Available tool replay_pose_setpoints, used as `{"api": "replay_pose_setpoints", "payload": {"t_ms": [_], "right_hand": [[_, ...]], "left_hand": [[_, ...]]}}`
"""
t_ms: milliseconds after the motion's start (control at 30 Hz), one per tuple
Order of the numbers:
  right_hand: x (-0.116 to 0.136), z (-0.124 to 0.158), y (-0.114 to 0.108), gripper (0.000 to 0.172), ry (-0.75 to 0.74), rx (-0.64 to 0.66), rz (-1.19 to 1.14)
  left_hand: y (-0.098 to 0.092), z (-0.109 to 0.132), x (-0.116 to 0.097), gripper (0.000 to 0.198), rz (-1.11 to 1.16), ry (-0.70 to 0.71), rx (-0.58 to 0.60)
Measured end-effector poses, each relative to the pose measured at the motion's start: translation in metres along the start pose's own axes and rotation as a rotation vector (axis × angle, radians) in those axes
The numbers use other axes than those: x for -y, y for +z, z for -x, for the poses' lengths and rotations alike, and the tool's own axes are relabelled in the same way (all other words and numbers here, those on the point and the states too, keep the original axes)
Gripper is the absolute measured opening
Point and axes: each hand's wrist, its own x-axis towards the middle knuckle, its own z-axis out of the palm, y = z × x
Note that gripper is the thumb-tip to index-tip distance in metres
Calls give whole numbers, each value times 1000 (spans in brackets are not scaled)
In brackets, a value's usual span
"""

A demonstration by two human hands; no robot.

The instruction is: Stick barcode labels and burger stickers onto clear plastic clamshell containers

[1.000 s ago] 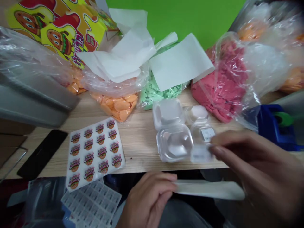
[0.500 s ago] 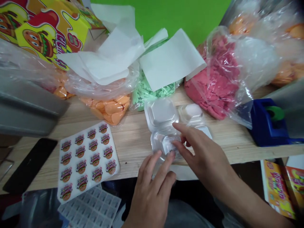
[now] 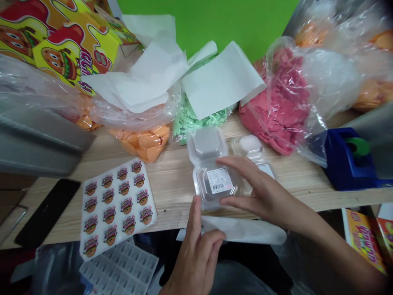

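While clear plastic clamshell (image 3: 211, 168) lies open on wooden tabletop (image 3: 175, 196), labelled half is bracketed by right hand (image 3: 260, 192), fingers apart; light, thin, stiff shell best taken by rim. Left hand (image 3: 196, 254) at paper strip (image 3: 242, 229), grip unclear.

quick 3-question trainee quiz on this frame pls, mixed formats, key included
1. Which hand is over the open clear plastic clamshell?
2. True or false: the white barcode label shows in the clamshell's base, not in its lid.
3. Which lies directly behind the clamshell?
A. bag of pink dough
B. bag of green pieces
C. blue tape dispenser

Key: 1. right hand; 2. true; 3. B
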Motion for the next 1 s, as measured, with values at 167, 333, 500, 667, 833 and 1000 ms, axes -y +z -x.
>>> {"api": "replay_pose_setpoints", "payload": {"t_ms": [167, 333, 500, 667, 833, 1000], "right_hand": [[3, -11, -9, 60, 132, -51, -202], [5, -19, -10, 56, 153, -54, -227], [7, -17, -9, 58, 145, -34, -223], [10, -11, -10, 61, 157, -2, -148], [8, -9, -8, 60, 138, 3, -112], [17, -2, -3, 57, 42, 42, 20]], "left_hand": [[-3, 0, -1, 28, 66, 4, -42], [-13, -7, 0, 31, 7, -3, -22], [-18, -6, -1, 31, 73, 5, -24], [-19, 0, 1, 30, 17, -17, 45], [-20, -4, 2, 30, 9, -17, 17], [-37, 7, 12, 28, 187, 8, -58]]}}
